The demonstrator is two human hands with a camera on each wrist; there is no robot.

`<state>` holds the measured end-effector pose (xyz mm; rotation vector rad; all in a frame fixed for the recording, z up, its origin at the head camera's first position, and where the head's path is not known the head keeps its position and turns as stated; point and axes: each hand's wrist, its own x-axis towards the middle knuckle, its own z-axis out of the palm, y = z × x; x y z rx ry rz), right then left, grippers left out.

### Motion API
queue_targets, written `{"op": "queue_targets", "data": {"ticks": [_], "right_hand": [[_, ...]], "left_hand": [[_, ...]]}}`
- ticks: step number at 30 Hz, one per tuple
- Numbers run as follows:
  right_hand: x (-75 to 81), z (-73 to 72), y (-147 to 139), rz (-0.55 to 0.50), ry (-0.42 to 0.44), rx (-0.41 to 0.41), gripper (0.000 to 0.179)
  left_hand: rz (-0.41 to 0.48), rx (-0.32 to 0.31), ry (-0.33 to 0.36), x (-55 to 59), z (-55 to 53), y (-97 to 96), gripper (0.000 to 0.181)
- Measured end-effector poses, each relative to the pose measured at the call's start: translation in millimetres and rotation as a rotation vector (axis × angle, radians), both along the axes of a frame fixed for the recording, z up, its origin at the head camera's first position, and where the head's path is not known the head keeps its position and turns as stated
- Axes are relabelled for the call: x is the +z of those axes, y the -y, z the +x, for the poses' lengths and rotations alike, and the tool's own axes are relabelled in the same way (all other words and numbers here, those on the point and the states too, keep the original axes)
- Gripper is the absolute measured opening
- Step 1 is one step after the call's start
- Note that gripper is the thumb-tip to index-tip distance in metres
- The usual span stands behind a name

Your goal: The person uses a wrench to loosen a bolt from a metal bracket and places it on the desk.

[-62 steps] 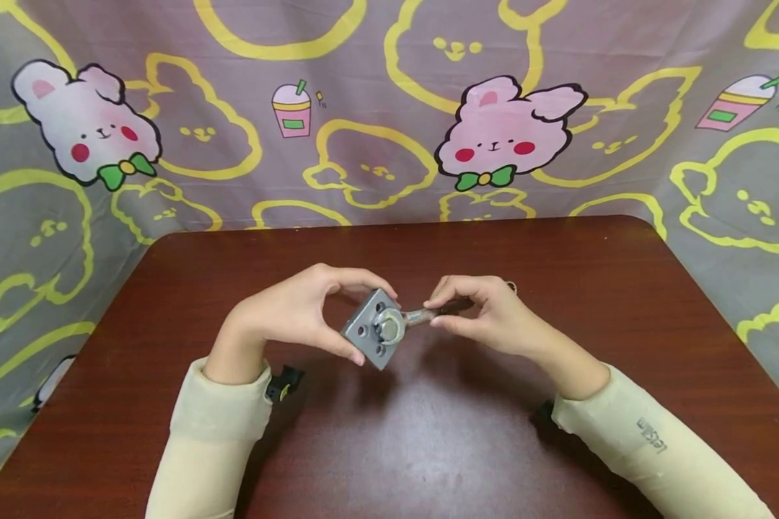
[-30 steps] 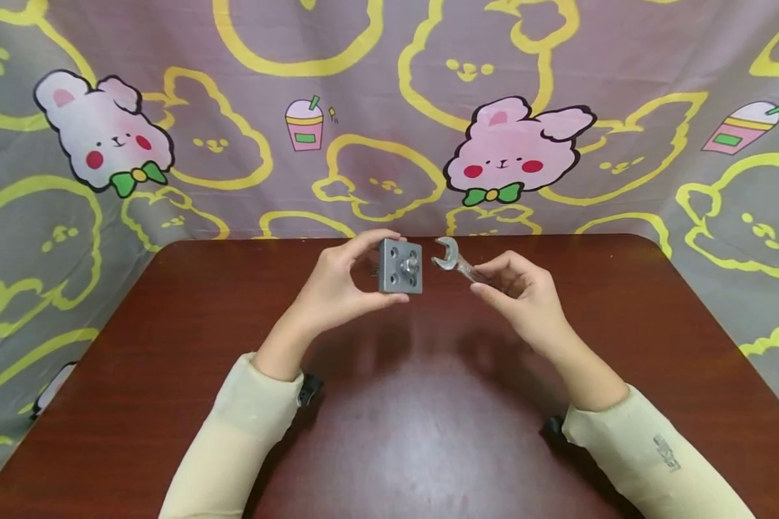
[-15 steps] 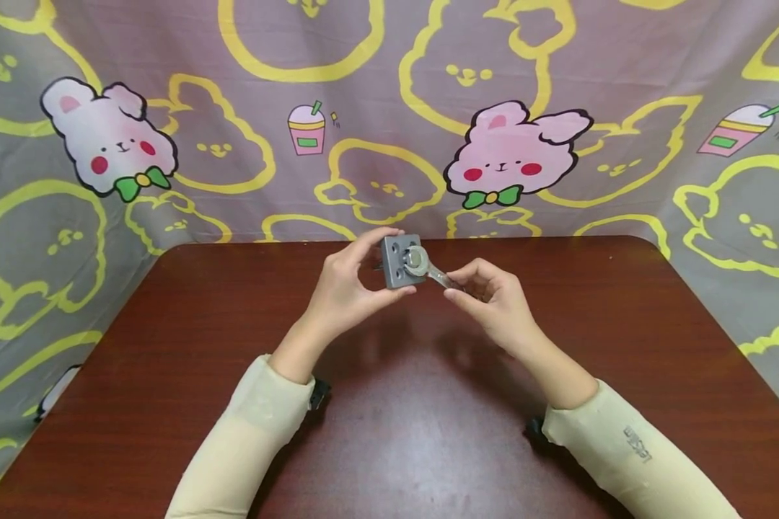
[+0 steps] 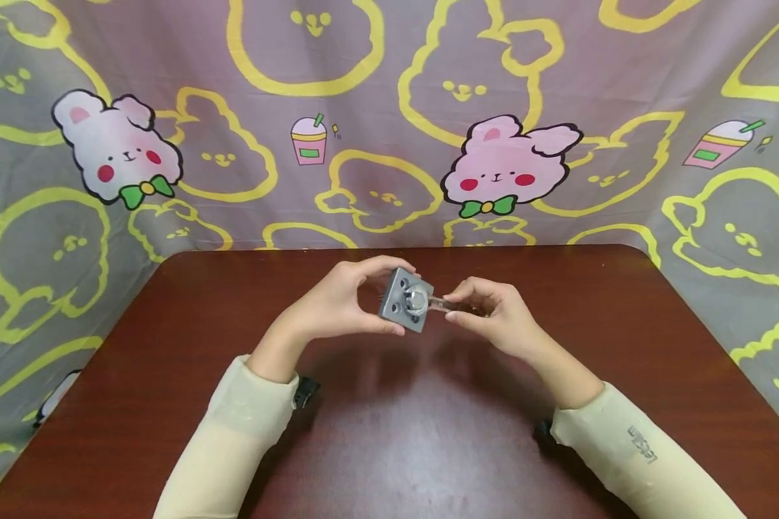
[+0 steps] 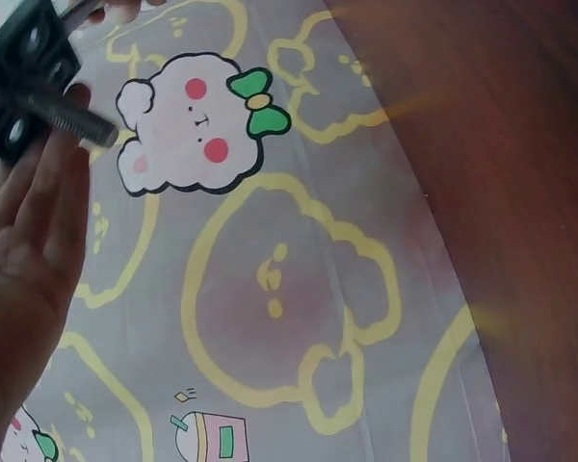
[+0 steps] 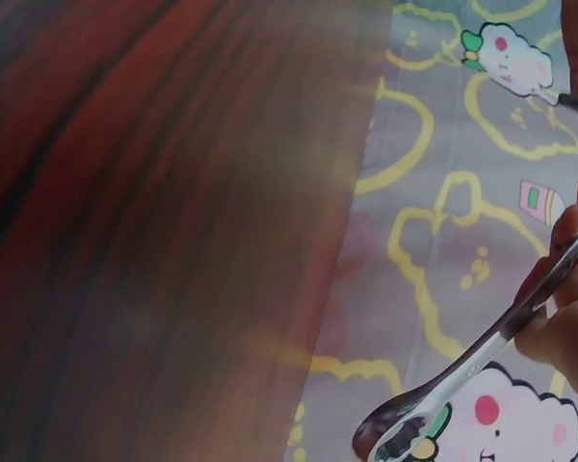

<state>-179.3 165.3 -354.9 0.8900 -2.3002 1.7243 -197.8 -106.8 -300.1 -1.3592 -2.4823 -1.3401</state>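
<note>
My left hand [image 4: 334, 303] holds a square grey metal plate [image 4: 397, 295] by its edges, thumb below and fingers above, tilted over the table. Several holes pierce the plate, and a bolt [image 4: 417, 300] goes through its middle. In the left wrist view the threaded bolt shank [image 5: 75, 117] sticks out of the plate's back. My right hand [image 4: 496, 313] pinches a metal wrench [image 4: 438, 303] by its handle, its open end at the bolt head. The right wrist view shows the wrench's ring end [image 6: 397, 441] pointing away from the plate.
Both hands are above a dark red-brown wooden table [image 4: 389, 447]. A grey-pink curtain [image 4: 363, 108] with cartoon animals hangs behind and along the sides. Black wrist straps [image 4: 306, 393] show at the sleeve cuffs.
The wrench was on the bolt, came off to the right about a second ago, then went back onto the bolt head. Since then the plate has lowered and tilted clockwise.
</note>
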Motion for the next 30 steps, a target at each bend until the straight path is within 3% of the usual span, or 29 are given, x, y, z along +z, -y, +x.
{"op": "queue_targets", "data": {"ticks": [9,17,21,26,30], "right_hand": [[-9.4,-1.6,-6,0.074,-0.096,0.152,0.024],[-4.9,-2.6,-6,0.138,-0.098,0.268,0.024],[-3.6,-4.0,-13,0.167,-0.098,0.216,0.023],[-0.9,-6.7,-29,0.166,-0.091,0.095,0.024],[0.7,-8.9,-41,0.180,-0.087,0.042,0.026]], "left_hand": [[-0.165,-0.196,0.266,0.1,-1.4,3.5,0.072],[-0.281,-0.319,0.305,1.7,-2.3,1.4,0.069],[-0.221,-0.297,0.299,-0.8,-1.7,3.0,0.069],[-0.089,-0.228,0.325,-4.2,-1.5,8.6,0.070],[-0.045,-0.174,0.322,-6.9,-3.4,11.7,0.070]]}}
